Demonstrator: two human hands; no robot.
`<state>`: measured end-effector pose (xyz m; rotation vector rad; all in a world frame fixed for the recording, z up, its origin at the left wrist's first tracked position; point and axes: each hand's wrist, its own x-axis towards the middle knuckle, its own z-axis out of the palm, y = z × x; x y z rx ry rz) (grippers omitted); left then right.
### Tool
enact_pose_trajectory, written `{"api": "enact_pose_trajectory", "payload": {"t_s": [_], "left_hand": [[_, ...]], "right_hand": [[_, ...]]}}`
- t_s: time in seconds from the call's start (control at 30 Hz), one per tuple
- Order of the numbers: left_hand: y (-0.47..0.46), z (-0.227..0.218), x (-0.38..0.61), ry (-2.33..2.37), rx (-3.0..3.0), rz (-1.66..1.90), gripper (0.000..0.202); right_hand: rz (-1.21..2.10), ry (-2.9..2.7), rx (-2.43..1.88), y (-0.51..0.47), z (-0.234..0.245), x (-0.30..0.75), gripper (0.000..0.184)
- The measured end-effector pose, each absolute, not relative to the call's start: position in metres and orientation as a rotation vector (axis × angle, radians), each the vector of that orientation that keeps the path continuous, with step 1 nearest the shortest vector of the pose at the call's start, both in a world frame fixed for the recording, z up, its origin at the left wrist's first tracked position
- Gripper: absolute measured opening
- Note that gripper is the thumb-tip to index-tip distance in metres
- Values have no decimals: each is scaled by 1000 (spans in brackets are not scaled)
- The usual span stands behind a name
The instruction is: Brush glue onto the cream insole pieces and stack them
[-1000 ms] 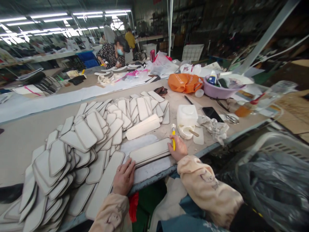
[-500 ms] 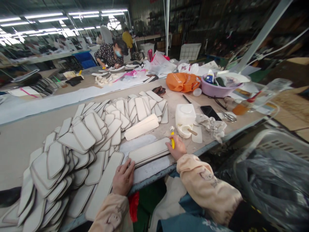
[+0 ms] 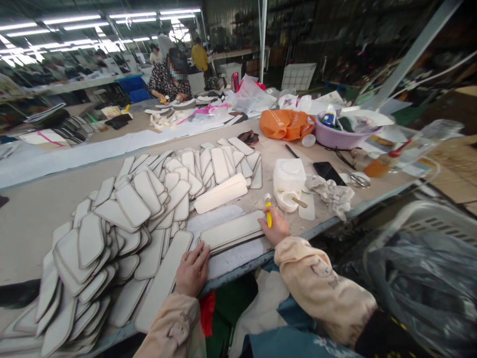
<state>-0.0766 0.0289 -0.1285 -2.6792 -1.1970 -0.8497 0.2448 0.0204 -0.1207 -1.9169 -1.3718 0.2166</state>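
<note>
A small stack of long, grey-white rounded panels (image 3: 231,230) with dark edges lies in front of me near the table's edge. My left hand (image 3: 193,268) rests at the left end of this stack, its fingers stretched out and touching it. At the other end, my right hand (image 3: 278,226) is closed around a yellow-handled brush (image 3: 269,219), its whitish head pointing up and away from me. The right fingers also touch the stack's end. Just beyond that hand stands a white plastic container (image 3: 288,174) with a cut opening and a wooden stick (image 3: 299,202) in it.
Many similar panels (image 3: 134,204) are heaped at the left. Two cream strips (image 3: 221,194) lie behind the stack. To the right are crumpled tissue (image 3: 331,194), a phone (image 3: 328,173), an orange bag (image 3: 285,124) and a purple basin (image 3: 341,136). A co-worker (image 3: 169,79) sits across.
The view has shifted slightly, moving the scene a little to the right. Both my hands keep their places at the stack's ends. The co-worker's head and hands have moved slightly.
</note>
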Motion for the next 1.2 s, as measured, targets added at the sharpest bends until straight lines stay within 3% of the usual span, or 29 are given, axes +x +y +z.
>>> {"api": "enact_pose_trajectory", "payload": {"t_s": [0.23,0.43,0.57,0.7,1.2], "left_hand": [[26,-129,-75,-1237,-2654,-867,32],[25,-126,-73,-1175,-2650,-873,32],[29,-126,-74,-1111,-2628,-874,33],[32,-126,-75,-1075,-2630,-866,33],[25,-132,-74,-1260,-2628,-936,32]], "right_hand": [[83,-1471,-1885,19,-124,248,24],[-28,-2045,-1335,8,-117,214,16],[-13,-2238,-1233,5,-115,179,20],[73,-2267,-1289,6,-118,177,28],[16,-1605,-1809,10,-128,251,29]]}}
